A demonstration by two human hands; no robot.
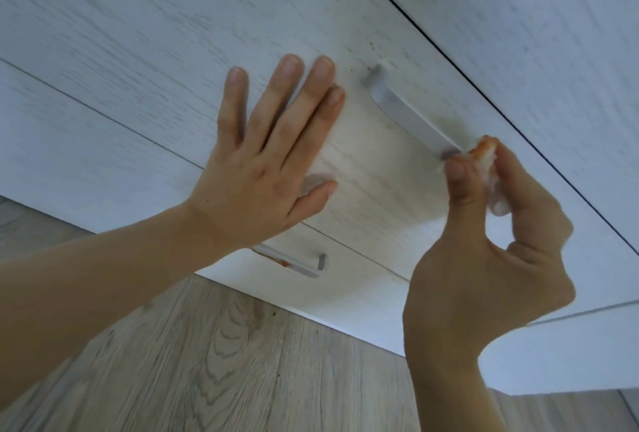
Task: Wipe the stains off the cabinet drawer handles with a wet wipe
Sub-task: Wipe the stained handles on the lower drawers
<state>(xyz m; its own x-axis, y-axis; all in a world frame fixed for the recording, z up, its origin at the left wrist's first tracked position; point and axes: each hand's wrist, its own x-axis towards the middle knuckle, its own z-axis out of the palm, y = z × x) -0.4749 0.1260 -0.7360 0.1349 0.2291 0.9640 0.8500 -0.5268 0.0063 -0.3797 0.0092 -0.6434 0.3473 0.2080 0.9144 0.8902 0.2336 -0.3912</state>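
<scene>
**Now wiping the upper handle's right end**

Right now our right hand [491, 252], at the lower right of the frame, pinches a bunched wet wipe [487, 162] between thumb and fingers and presses it against the right end of the upper handle [411, 113], a grey metal bar slanting across the middle right. The wipe already shows orange staining at its tip. Our left hand [269, 162], centre left, lies flat with straight, spread fingers against the drawer front [363, 172], gripping nothing and seemingly bracing the drawer.

What could go wrong, as we judge it: the soiled part of the wipe may smear colour back onto the bar or the pale wood-grain panel around it, since a faint tint already shows on the panel beside the handle. The wipe is small and wadded, so it could slip from the pinch as we drag it along the bar. If the flat hand eases off, the drawer might shift under the rubbing.

Further out, the lower handle [294, 264] sits below our left wrist near the bottom centre, with an orange stain [281, 262] on its left part; our forearm covers that end, so we cannot tell how far the mark runs. A dark gap [449, 58] separates this drawer from the neighbouring panel at upper right. Wood-patterned floor [242, 362] fills the bottom of the frame.
</scene>
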